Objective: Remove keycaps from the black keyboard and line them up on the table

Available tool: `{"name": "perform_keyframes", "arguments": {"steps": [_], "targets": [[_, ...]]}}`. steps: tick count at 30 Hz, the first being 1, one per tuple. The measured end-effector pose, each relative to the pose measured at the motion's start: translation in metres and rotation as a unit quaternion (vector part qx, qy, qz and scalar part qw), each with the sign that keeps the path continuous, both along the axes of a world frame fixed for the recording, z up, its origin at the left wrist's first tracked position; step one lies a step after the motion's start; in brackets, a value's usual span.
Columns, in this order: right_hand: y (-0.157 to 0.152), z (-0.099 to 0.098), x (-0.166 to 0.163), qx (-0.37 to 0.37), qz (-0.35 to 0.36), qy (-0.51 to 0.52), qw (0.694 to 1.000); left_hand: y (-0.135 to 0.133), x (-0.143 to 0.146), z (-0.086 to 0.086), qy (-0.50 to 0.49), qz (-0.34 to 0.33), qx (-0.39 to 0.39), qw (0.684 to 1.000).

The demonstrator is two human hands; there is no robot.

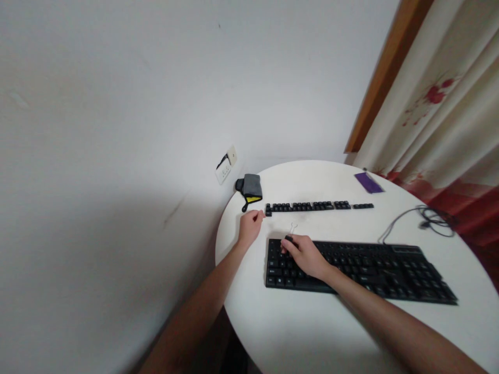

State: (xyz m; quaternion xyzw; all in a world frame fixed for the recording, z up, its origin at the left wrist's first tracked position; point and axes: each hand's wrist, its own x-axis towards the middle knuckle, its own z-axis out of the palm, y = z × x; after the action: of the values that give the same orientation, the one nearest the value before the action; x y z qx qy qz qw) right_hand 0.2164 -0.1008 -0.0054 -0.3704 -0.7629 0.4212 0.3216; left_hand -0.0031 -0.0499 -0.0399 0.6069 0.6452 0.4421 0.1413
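My left hand (250, 227) is closed, its fingertips pinched at the edge of a black keycap (268, 213) on the white table. That keycap sits just below the left end of a row of loose black keycaps (302, 206). In my right hand (310, 254) is a keycap puller (289, 238) with a dark handle; its two thin wire prongs point up and away from me. This hand rests over the left part of a black keyboard (362, 265), covering some of its keys. Whether the keyboard's top row has its caps on is too blurred to tell.
A grey cloth with a yellow lining (252, 188) lies at the table's back left, beside the wall socket (223, 170). Farther right are a purple flat packet (368, 183) and a coiled black cable (432, 221). The round white table (307, 327) meets the wall and curtain (436, 119).
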Motion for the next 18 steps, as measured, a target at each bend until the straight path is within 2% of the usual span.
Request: {"name": "perform_keyframes", "arguments": {"steps": [5, 8, 11, 14, 16, 18], "targets": [[0.011, -0.008, 0.001, -0.094, -0.033, 0.087, 0.991, -0.009, 0.007, 0.01, 0.023, -0.041, 0.015, 0.999], [0.015, -0.011, 0.001, -0.121, -0.099, 0.153, 0.976, -0.016, 0.012, 0.018, 0.039, -0.115, 0.046, 0.992], [0.017, -0.011, 0.002, -0.127, -0.161, 0.215, 0.955, -0.025, 0.019, 0.025, 0.037, -0.224, 0.077, 0.971], [0.017, -0.009, 0.003, -0.119, -0.182, 0.233, 0.948, -0.033, 0.028, 0.029, 0.035, -0.306, 0.088, 0.947], [0.016, -0.008, 0.003, -0.109, -0.187, 0.233, 0.948, -0.036, 0.034, 0.029, 0.033, -0.33, 0.091, 0.939], [0.015, -0.009, 0.004, -0.1, -0.183, 0.23, 0.951, -0.038, 0.038, 0.027, 0.029, -0.325, 0.099, 0.94]]}}
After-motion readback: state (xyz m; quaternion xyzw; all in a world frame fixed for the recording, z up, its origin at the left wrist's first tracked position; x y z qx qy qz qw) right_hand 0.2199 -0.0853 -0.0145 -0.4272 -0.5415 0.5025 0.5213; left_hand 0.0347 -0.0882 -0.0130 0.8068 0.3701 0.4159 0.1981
